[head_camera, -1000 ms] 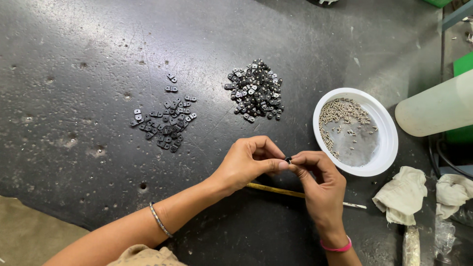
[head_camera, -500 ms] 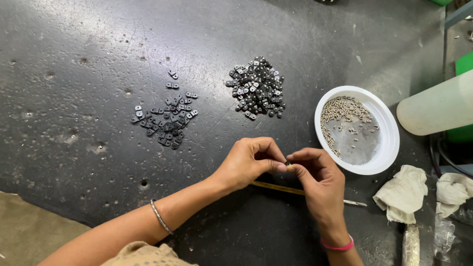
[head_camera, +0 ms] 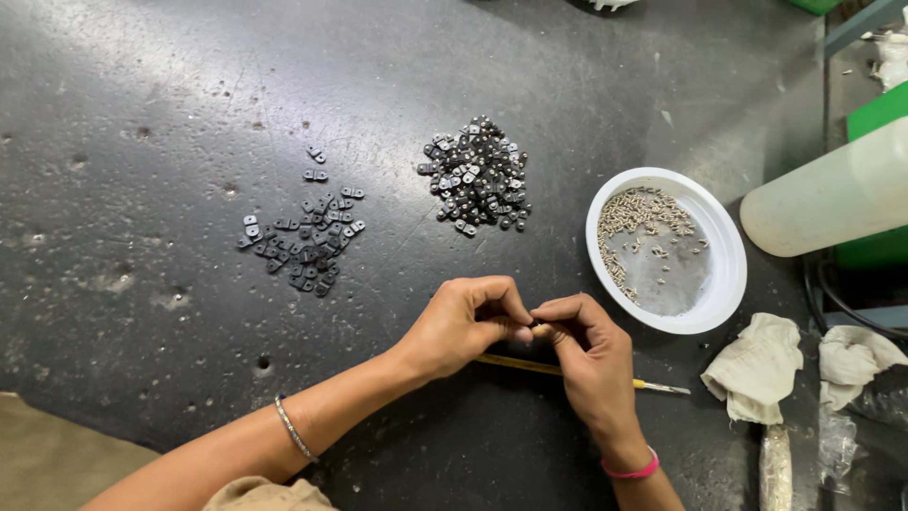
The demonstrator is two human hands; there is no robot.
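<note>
My left hand (head_camera: 465,325) and my right hand (head_camera: 591,358) meet fingertip to fingertip above the dark table (head_camera: 189,114), pinching one small dark part (head_camera: 535,328) between them; the part is mostly hidden by the fingers. A thin yellow-handled tool (head_camera: 530,365) lies on the table under both hands. Ahead sit a dense heap of small black metal pieces (head_camera: 476,177) and, to its left, a looser scatter of similar flat pieces (head_camera: 305,237). A white round dish (head_camera: 724,284) with several tiny silver screws stands to the right of my hands.
A pale plastic bottle (head_camera: 832,199) lies on its side at the right edge by a green box (head_camera: 880,118). Crumpled cloths (head_camera: 761,364) and a second rag (head_camera: 851,352) sit at the lower right. The table's near left corner drops to a tan floor (head_camera: 57,464).
My hands have stayed together over the same spot; the fingers have shifted slightly around the small part. Nothing else on the table has moved.
</note>
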